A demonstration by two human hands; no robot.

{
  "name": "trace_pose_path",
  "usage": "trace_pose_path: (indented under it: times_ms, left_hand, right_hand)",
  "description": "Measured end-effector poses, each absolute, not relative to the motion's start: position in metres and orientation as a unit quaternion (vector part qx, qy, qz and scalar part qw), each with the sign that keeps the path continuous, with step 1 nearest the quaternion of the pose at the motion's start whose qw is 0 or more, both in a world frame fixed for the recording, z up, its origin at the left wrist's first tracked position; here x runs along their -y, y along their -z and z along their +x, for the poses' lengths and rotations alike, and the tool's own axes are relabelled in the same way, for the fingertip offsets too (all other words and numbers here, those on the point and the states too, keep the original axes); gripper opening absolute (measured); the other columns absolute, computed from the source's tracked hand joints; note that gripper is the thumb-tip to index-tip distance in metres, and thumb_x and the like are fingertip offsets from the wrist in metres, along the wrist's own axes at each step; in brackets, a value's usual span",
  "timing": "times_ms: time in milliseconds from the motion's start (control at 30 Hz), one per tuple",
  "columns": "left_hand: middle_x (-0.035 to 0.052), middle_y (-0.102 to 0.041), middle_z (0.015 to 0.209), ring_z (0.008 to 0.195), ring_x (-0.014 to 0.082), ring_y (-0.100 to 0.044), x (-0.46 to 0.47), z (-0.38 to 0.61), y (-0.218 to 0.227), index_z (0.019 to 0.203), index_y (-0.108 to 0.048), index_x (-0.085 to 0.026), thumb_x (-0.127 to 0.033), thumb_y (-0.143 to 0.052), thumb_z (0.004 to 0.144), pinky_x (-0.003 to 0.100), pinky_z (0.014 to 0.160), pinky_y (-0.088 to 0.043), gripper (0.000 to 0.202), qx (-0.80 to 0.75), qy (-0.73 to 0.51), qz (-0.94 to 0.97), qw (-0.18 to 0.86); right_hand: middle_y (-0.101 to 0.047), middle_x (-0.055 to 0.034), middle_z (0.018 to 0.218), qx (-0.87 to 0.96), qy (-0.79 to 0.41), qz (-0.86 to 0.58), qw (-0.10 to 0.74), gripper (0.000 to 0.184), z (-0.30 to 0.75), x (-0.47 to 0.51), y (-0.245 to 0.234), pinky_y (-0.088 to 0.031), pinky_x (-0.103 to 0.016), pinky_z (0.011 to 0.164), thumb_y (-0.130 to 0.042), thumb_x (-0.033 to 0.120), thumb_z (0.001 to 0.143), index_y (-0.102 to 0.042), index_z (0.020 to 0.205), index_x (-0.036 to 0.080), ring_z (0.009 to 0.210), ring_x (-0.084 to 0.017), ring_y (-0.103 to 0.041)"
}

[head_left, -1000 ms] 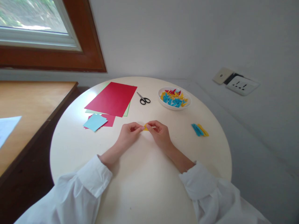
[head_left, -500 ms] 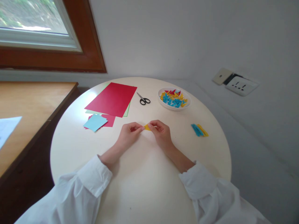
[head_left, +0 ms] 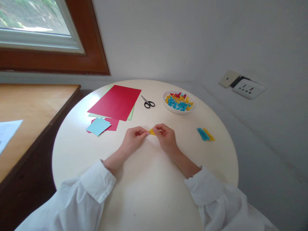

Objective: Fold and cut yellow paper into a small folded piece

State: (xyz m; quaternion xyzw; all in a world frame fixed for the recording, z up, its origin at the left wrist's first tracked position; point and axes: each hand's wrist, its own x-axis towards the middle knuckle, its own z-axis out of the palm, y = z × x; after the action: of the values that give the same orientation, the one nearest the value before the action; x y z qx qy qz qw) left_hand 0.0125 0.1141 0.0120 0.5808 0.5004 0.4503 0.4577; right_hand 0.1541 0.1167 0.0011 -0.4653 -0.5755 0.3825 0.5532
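At the left of the frame a large red sheet [head_left: 115,102] lies on the round desk [head_left: 149,186], with a light blue paper [head_left: 98,126] just below it.

Near the middle, the left hand [head_left: 132,139] is curled, thumb and forefinger pinched on one end of a small yellow paper piece [head_left: 151,131]. The piece sits between both hands, just above the desk top. The right hand [head_left: 166,138] pinches the other end in the same way, its other fingers tucked in.

Above the hands lie black scissors [head_left: 148,102]. To their right is a white bowl [head_left: 179,111] of small folded pieces in blue, yellow and red. At the right, 2 small bundles of blue and yellow strips [head_left: 205,134] rest on the desk.

The piece is tiny and held only at the fingertips. In my judgement an uneven pull could tear it or set a crooked crease, and a loose pinch could let it slip out. A swinging sleeve could brush the strips off the near edge.
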Motion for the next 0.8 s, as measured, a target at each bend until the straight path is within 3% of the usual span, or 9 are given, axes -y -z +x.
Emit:
trace_pose_path:
  times_ms: [267,800]
  left_hand:
    - [0.0004,-0.057,0.055,0.052,0.0092,-0.045,-0.1153,0.011,-0.0113,0.061,-0.063,-0.012,-0.041,-0.065,0.064,0.021,0.047,-0.033,0.029,-0.51,-0.461,0.562,0.459]
    - [0.0028,-0.063,0.065,0.057,0.0116,-0.051,-0.1146,0.0102,-0.0125,0.066,-0.064,-0.013,-0.038,-0.063,0.066,0.022,0.051,-0.036,0.025,-0.503,-0.459,0.56,0.472]
  right_hand:
    - [-0.066,-0.0034,0.078,0.574,-0.394,-0.484,0.531,0.02,0.1533,-0.1184,0.001,-0.048,-0.027,0.063,-0.061,0.037,0.07,-0.062,0.077,0.018,0.072,-0.016,-0.06]
    - [-0.064,-0.0019,0.068,0.609,-0.358,-0.481,0.52,0.021,0.1563,-0.1177,0.0016,-0.046,-0.028,0.063,-0.057,0.038,0.073,-0.061,0.069,0.018,0.064,-0.015,-0.057]
